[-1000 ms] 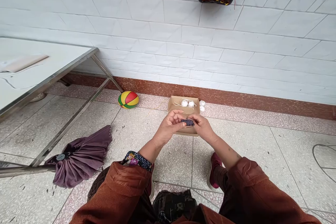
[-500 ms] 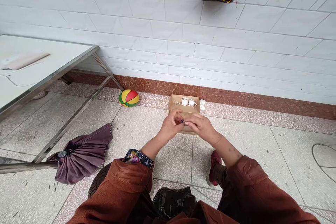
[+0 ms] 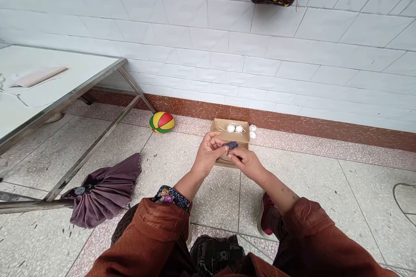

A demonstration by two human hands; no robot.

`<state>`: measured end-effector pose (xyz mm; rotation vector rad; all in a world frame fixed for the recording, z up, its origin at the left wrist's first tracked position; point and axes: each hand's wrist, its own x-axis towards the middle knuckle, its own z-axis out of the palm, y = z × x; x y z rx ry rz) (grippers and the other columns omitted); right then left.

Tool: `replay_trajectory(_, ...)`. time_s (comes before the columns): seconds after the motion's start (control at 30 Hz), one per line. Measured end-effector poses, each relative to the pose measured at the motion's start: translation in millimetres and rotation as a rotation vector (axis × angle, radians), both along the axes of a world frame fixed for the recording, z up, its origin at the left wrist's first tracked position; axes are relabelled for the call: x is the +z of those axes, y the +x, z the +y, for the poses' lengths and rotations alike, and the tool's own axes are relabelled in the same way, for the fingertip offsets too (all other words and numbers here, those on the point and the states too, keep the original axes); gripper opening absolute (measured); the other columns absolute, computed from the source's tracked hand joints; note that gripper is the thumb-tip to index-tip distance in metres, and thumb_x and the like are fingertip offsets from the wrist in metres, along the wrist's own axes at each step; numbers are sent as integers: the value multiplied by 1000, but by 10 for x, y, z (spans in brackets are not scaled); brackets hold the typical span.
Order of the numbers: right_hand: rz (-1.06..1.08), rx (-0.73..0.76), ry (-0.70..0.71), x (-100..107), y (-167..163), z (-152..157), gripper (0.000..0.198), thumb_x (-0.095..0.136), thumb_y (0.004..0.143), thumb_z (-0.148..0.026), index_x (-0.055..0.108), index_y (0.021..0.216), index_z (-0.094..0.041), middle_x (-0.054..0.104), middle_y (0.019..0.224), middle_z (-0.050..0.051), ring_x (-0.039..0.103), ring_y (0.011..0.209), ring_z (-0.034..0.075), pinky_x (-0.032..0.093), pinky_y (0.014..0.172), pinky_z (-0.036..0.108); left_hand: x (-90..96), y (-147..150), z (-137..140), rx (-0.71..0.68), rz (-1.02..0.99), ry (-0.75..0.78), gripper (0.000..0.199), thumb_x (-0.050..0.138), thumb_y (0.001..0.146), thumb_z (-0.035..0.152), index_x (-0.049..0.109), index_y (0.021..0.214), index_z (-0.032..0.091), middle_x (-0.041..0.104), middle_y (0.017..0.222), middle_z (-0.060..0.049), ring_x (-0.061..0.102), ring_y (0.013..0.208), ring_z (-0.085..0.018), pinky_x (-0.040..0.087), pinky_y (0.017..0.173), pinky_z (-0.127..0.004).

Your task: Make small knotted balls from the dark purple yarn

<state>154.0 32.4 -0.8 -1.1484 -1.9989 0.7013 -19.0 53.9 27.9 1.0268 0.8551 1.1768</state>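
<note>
In the head view, the left hand (image 3: 208,152) pinched the dark wound bundle (image 3: 230,144) above the cardboard box (image 3: 240,138). The right hand (image 3: 249,164) was just beside its near side; whether it gripped a strand I could not tell. A firm left pinch and light, even tension probably suited the winding best.

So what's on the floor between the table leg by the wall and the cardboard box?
The red, yellow and green ball, nearer the table leg than the cardboard box. The head view shows it.
</note>
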Motion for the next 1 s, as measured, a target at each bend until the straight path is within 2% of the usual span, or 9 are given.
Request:
replay_trajectory(0.13,-45,69,102,100,4,-42,18,49,98,-26,67,99,-22,70,92,5,66,86,18,50,78,30,-80,-13,45,51,178,35,54,78,68,22,49,113,20,62,75,5,58,68,-11,44,69,-24)
replay_trajectory(0.3,-61,20,179,176,136,48,20,52,99,-31,70,96,-23,66,79,3,61,71,15,48,67,26,-156,5,12,-92,353,158,57,73,71,17,47,121,20,59,77,5,56,70,-11,43,70,-26)
replay_trajectory(0.43,-14,-71,170,155,171,125,19,55,97,-31,70,88,-23,64,78,3,60,71,16,48,66,27,-123,19,-38,-262,205,131,60,73,73,18,42,125,22,59,78,4,58,73,-11,44,72,-27)
replay_trajectory(0.53,61,-110,109,146,141,150,17,55,95,-27,67,83,-22,65,77,2,61,74,17,48,70,29,-73,7,-46,-293,61,64,61,76,73,19,43,124,23,61,78,5,58,73,-10,44,72,-26)
replay_trajectory(0.73,144,-21,-73,108,78,143,18,55,94,-28,66,80,-21,67,75,0,62,70,15,47,68,26,-38,-34,-26,-248,-105,-37,56,78,72,17,52,121,22,63,79,5,59,72,-9,44,73,-24)
replay_trajectory(0.87,74,-5,-46,9,37,97,14,57,94,-28,69,95,-21,71,85,3,65,78,17,49,71,28,-75,-49,10,-154,-167,-77,51,77,73,19,54,118,22,63,82,4,59,69,-10,44,71,-25)
replay_trajectory(1.0,5,64,3,-16,-20,17,18,52,98,-29,68,99,-21,71,90,4,66,84,18,50,76,29,-122,-69,59,-6,-67,13,46,74,75,20,53,115,21,61,78,4,57,70,-10,43,71,-24)
